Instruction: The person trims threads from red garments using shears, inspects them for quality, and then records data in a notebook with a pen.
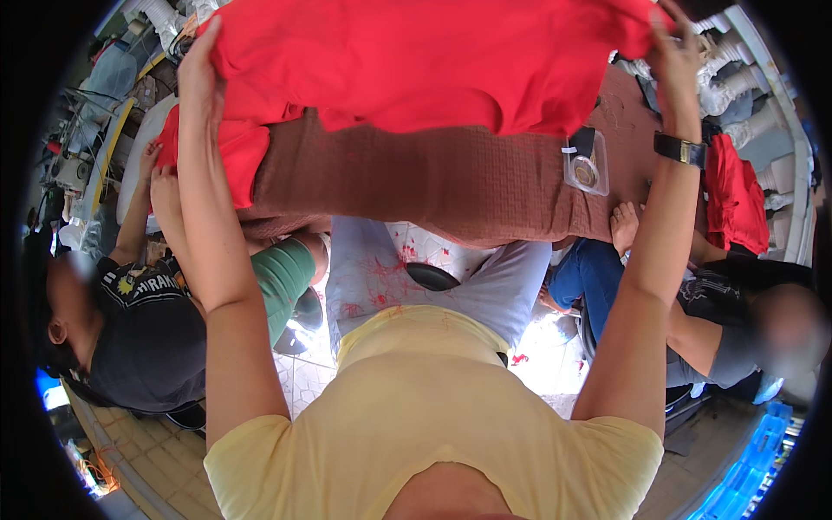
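A wide piece of red cloth (pixel 416 61), soft and slightly blurred along its lower edge, is stretched up between my two raised hands at the far side. My left hand (pixel 199 69) grips its left edge, and my right hand (pixel 676 56) holds its right end, with some fingers partly hidden by the folds. Whether it is a finished garment I cannot tell. Its lower edge hangs over the table, which has a brown textured cover (pixel 373 178). More red cloth (pixel 238 160) lies at the table's left, beneath my left forearm and near a co-worker's hands.
A clear plastic box (pixel 587 165) with small items sits at the table's right. Co-workers sit close on my left (pixel 143 325) and right (pixel 737 321). White thread cones (pixel 750 126) and a red cloth bundle (pixel 732 199) are at far right. Red threads cling to my trousers (pixel 373 277).
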`<action>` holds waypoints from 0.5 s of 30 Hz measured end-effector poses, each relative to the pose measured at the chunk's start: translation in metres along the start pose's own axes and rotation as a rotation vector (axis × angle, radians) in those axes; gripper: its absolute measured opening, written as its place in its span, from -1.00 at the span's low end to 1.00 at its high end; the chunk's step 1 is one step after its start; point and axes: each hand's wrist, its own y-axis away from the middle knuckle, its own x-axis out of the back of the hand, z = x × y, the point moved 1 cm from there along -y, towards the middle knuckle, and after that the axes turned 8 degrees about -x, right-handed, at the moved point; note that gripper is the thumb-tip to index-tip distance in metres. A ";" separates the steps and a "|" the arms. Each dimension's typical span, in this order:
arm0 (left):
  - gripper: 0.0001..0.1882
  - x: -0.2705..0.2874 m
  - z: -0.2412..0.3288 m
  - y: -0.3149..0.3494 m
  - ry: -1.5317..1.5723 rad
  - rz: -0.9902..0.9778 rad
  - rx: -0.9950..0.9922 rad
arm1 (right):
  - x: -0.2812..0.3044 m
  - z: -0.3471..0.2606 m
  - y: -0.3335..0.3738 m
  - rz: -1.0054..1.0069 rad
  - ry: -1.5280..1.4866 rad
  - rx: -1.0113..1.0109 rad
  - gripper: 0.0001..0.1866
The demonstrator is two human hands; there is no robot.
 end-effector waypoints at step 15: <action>-0.26 0.040 0.073 0.038 -0.051 -0.032 -0.271 | 0.006 -0.038 0.045 0.121 0.398 -0.056 -0.69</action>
